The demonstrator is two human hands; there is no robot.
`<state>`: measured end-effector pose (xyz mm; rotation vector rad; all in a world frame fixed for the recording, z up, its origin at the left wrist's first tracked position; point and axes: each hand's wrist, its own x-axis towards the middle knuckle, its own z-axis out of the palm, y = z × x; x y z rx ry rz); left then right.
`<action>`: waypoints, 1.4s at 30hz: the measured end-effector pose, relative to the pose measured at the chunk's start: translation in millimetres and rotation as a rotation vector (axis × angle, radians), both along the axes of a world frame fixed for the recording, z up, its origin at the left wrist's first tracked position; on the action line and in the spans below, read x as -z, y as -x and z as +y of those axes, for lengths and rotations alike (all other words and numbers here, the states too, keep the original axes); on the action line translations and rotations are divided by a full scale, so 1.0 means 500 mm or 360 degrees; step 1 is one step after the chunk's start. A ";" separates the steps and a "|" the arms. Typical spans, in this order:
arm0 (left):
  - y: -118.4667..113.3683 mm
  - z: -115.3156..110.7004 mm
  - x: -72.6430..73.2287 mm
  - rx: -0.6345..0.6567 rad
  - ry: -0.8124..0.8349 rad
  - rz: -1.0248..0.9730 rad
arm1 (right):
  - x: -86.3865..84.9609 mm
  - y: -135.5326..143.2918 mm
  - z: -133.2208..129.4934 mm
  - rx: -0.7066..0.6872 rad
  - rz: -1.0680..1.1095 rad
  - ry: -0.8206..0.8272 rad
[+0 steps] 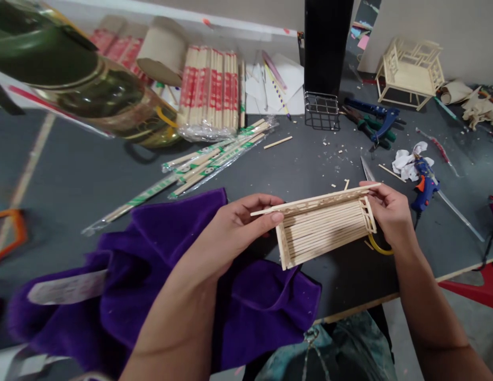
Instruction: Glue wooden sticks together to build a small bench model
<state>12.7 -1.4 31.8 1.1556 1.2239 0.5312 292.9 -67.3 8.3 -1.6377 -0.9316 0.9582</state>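
Between my two hands is a small wooden-stick model bench (325, 230), tilted so its slatted seat shows. My left hand (250, 219) grips its left end, thumb near the corner of the back rail. My right hand (389, 211) holds the far right end, by the little openwork side; some of its fingers are hidden behind the model. Below the right end, scissors with a yellow handle (381, 248) lie partly covered, their blade (366, 169) pointing away. Under my left forearm spreads a purple cloth (162, 264).
Wrapped chopsticks (210, 92) stand at the back, with loose packets (218, 159) before them. A blue glue gun (424, 182), pliers (365, 124) and a finished-looking model chair (413, 74) are on the right. A large green-gold bottle (107, 95) leans into view at left.
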 end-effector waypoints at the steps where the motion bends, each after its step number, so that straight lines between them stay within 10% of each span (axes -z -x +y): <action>1: 0.000 0.000 0.001 0.0000 -0.0004 0.0010 | 0.000 0.001 0.000 -0.0005 0.0001 0.0002; 34: 0.025 -0.001 -0.008 0.0191 -0.0038 -0.0050 | 0.011 -0.006 0.011 0.0001 -0.0008 -0.0036; 42: 0.033 -0.043 0.036 0.0122 0.0014 -0.0259 | 0.006 -0.001 0.017 -0.0065 0.0019 -0.0118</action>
